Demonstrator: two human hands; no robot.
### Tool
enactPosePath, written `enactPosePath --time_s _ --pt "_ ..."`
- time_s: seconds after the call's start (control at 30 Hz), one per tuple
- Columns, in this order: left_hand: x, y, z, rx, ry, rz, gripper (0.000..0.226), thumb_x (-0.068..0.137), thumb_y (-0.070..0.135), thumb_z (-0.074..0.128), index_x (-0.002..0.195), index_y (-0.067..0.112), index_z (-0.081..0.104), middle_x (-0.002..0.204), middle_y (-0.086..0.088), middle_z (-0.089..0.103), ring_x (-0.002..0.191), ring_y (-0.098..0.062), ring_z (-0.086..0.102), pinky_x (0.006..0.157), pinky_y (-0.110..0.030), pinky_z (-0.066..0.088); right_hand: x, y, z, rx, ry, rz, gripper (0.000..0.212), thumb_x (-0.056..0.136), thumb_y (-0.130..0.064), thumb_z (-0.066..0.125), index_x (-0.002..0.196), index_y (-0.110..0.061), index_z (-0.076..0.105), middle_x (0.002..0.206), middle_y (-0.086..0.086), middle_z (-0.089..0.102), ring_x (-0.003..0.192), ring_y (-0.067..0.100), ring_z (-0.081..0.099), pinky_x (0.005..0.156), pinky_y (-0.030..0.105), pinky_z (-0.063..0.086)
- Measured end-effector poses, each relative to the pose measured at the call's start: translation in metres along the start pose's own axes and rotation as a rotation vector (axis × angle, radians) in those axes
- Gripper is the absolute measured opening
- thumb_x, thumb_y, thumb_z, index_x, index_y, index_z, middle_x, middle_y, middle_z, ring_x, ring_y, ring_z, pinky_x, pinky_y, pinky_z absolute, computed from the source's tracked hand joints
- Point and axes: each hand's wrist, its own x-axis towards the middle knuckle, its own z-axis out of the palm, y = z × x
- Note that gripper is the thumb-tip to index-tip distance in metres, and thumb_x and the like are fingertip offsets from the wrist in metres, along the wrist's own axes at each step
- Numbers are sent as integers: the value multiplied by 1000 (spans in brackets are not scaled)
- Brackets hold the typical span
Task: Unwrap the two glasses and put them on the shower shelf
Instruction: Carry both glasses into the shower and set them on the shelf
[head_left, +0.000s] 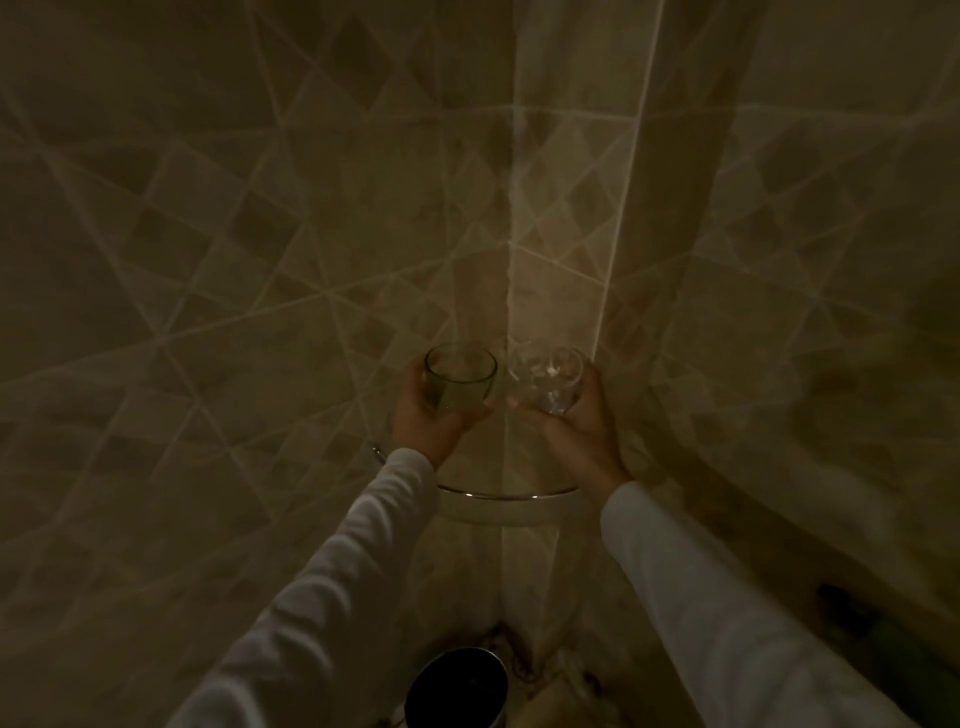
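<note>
1. While both glasses are held over the corner shelf (511, 498), the step in hand seems to be setting them down, so each should go down slowly and upright until its base is flat on the shelf.
2. On the left, the left hand (428, 418) has its grip closed around the green glass (460, 382); the fingers wrap the lower part and the mouth faces up, tilted a little toward the camera.
3. I would put this one on the left part of the shelf, away from the metal rim, and open the fingers only when it stands by itself.
4. On the right, the right hand (576, 428) has its grip closed around the clear glass (548, 376), which leans more to the side.
5. It should be turned upright first, and the two glasses kept apart so they do not knock.
6. Both glasses look bare, with no wrapping on them; the light is dim, so I cannot tell whether they touch the shelf.
</note>
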Motion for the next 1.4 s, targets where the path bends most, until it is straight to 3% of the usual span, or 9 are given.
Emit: enactPosePath --time_s 0.07,0.17,0.3,0.57,0.8,0.97,1.07,1.3,1.4 --pt "6 -9 1 15 -8 -34 103 39 29 95 132 25 50 125 -8 65 113 -28 65 90 -53 57 4 3 9 -33 13 -33 79 47 -52 92 113 -58 49 111 -24 67 96 -15 63 76 7 51" --pt "12 -21 3 49 10 -59 109 36 42 100 132 29 52 125 -3 66 113 -23 65 91 -49 57 5 9 19 -70 35 -40 84 56 -45 93 128 -40 50 112 -25 63 94 -16 60 74 2 46" --pt "13 -28 7 162 71 -98 114 27 73 88 127 30 53 118 2 68 107 -21 66 89 -43 58 7 19 27 -147 65 -64 82 62 -38 93 134 -31 54 129 -6 61 108 7 63 88 17 50" --pt "22 -30 9 209 105 -152 96 50 31 97 132 16 51 127 -8 65 115 -29 62 96 -47 53 13 27 36 -198 66 -83 77 57 -49 91 124 -30 59 125 0 66 118 19 63 101 41 55" --pt "28 -33 13 107 98 -162 91 54 11 96 130 12 46 131 -11 60 120 -31 58 100 -51 51 18 31 39 -196 110 -76 82 60 -47 91 132 -25 58 126 0 67 120 20 62 102 44 54" --pt "28 -27 14 181 88 -131 97 49 32 99 125 13 43 131 -11 59 119 -30 58 99 -46 52 21 31 43 -254 179 -81 91 57 -49 93 134 -20 55 128 5 66 119 23 63 100 36 53" --pt "26 -23 13 214 88 -116 99 46 43 98 122 13 42 130 -10 58 118 -29 58 98 -45 51 21 30 47 -308 219 -90 93 59 -53 91 136 -18 55 131 7 66 122 26 62 101 41 54" --pt "26 -24 14 165 90 -73 99 49 35 98 126 10 41 135 -14 52 124 -33 52 101 -52 47 16 25 52 -356 268 -43 93 57 -57 90 136 -21 56 127 4 68 115 23 67 97 39 57" --pt "23 -26 12 93 78 -28 99 52 32 97 132 15 42 136 -9 52 124 -28 53 102 -51 47 10 25 49 -254 240 -15 77 64 -40 94 130 -21 61 116 -2 73 103 12 71 90 30 59"
